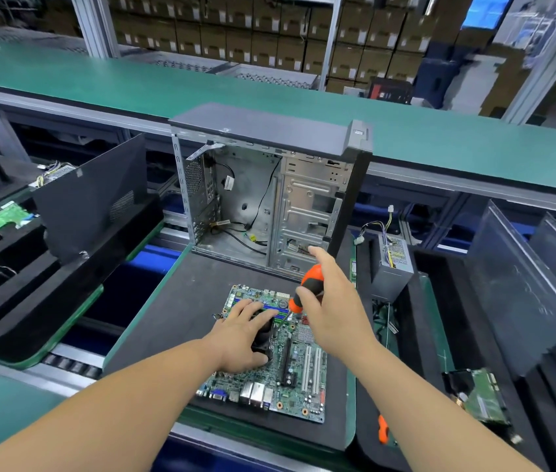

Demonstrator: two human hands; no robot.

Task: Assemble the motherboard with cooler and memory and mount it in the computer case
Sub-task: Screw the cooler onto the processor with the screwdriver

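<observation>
Left hand (pixel 246 338) lies spread, fingers straight, pressing the black cooler (pixel 264 335) down on the board (pixel 298 379), which sits flat on the mat at 6 o'clock from the open case (pixel 269 199). Right hand (pixel 332 308) grips the screwdriver (pixel 307 289). Its long axis runs from 1 o'clock down to 7, tip prob. at the cooler's right edge, though that's hidden. Right hand is nearer the screw.

Green motherboard (pixel 298 379) — orange-black screwdriver (pixel 307 289) — grey case (pixel 269 137).
</observation>
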